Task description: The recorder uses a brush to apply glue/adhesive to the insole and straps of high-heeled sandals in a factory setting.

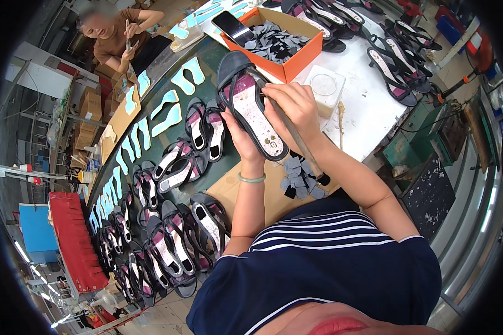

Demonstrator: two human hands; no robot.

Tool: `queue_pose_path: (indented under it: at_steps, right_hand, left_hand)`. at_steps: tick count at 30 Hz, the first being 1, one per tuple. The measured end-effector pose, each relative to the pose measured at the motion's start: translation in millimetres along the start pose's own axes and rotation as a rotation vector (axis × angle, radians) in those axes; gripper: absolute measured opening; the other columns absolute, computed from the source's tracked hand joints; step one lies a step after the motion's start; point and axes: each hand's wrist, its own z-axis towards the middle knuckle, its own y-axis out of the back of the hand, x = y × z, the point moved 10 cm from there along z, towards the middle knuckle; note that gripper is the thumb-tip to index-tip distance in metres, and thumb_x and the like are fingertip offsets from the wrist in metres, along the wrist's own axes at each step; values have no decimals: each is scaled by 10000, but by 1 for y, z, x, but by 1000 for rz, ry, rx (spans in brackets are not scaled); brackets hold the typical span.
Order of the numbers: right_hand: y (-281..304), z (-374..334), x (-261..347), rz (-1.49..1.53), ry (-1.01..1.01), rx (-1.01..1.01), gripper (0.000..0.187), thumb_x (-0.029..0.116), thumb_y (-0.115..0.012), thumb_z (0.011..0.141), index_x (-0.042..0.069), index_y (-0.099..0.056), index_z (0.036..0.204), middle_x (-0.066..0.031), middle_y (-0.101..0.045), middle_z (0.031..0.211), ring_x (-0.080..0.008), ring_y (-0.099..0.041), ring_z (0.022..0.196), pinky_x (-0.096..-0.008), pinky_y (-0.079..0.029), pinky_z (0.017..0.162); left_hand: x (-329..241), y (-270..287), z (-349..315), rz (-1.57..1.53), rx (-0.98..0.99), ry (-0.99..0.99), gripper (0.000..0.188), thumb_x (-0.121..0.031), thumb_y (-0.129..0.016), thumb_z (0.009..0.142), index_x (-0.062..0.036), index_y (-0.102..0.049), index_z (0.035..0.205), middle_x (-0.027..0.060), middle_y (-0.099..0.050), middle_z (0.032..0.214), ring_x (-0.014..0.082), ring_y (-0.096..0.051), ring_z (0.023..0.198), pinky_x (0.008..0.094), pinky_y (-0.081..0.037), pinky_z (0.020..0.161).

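A black strappy sandal (248, 109) is held up over the bench, toe pointing away, its pale insole speckled and partly purple. My left hand (243, 137), with a green bangle at the wrist, grips it from the left and below. In my right hand (296, 109) is a long brown stick-like tool (297, 139), held like a pen at the sandal's right edge. The tool's working tip is hidden by the fingers and straps. Below the right wrist, a pile of small grey pads (303, 177) rests on a cardboard sheet (246, 192).
Beyond the sandal stands an orange box (296, 71) of grey pads with a phone (232, 28) on its edge. A white square container (324, 86) sits to its right. Sandals (170, 240) crowd the left; others (394, 61) stand far right. Blue-edged insoles (166, 111) line the green bench. A co-worker (120, 36) works at far left.
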Motion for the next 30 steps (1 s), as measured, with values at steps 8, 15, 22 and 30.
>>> queue_pose_path:
  at_steps: [8, 15, 22, 30]
  right_hand:
    - [-1, 2, 8, -4, -8, -11, 192, 51, -665, 772, -21, -661, 951, -107, -682, 941, -219, -617, 809, -325, -390, 718]
    - [1, 0, 15, -5, 46, -61, 189, 79, -684, 750, 8, -652, 922, -86, -671, 866, -201, -589, 735, -324, -378, 697]
    - [6, 0, 24, -20, 40, -50, 187, 83, -692, 740, 17, -652, 910, -80, -678, 860, -192, -586, 716, -317, -364, 687]
    - [7, 0, 28, 8, -19, 46, 153, 63, -685, 778, 3, -652, 915, -82, -676, 825, -202, -606, 708, -323, -368, 714]
  left_hand:
    - [8, 13, 0, -35, -13, -53, 491, -457, -221, 1032, -86, -437, 1269, 78, -549, 1229, 188, -539, 1128, 338, -425, 981]
    - [10, 13, -4, -58, -32, -82, 476, -455, -235, 1031, -97, -425, 1280, 68, -550, 1220, 183, -534, 1124, 338, -419, 982]
    - [7, 21, -5, 18, -54, -160, 457, -455, -237, 1031, -112, -435, 1260, 51, -540, 1195, 162, -523, 1098, 323, -414, 969]
    - [-2, 20, -9, 106, -94, -181, 447, -440, -244, 1034, -114, -416, 1286, 38, -528, 1191, 151, -519, 1080, 316, -420, 955]
